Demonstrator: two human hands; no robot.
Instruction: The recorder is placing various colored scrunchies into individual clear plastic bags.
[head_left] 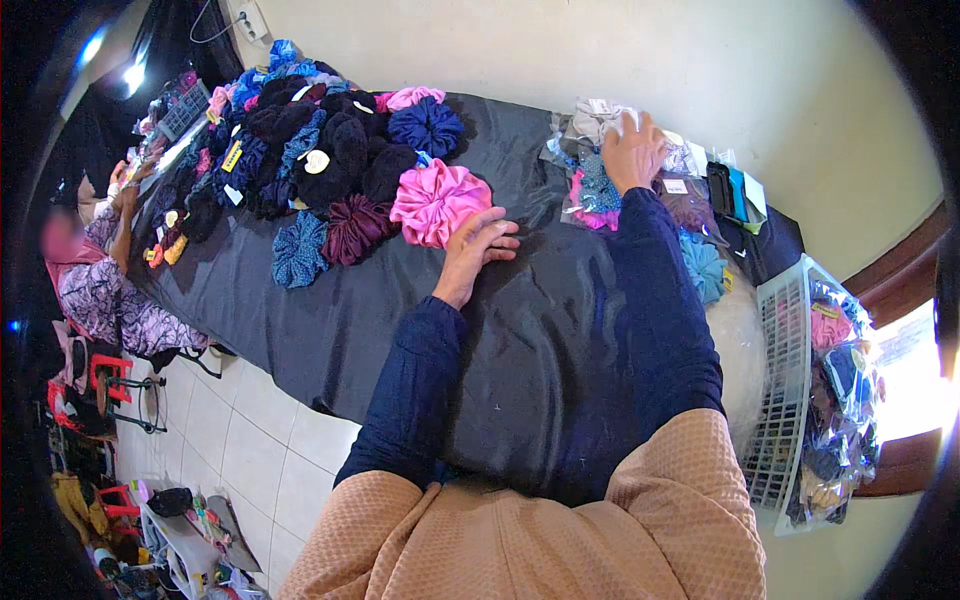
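Table (540, 380), left: loose scrunchie pile (340, 150) spread, many unbagged. Blue scrunchie (300, 250) and maroon scrunchie (352, 228) laid at near edge of pile, also unbagged. Pink scrunchie (438, 203) set right of these, unbagged; near right edge met by left hand (475, 250), fingers loosely bent, grip cannot be told. Farther right: scrunchies seen bagged in clear packets (597, 195); right hand (633, 152) laid over packets, fingers' hold cannot be told. Far right: white crate (785, 380) stocked with bagged goods.

wall socket (253, 20); tiled floor (250, 455); left: red stool (110, 362), probably
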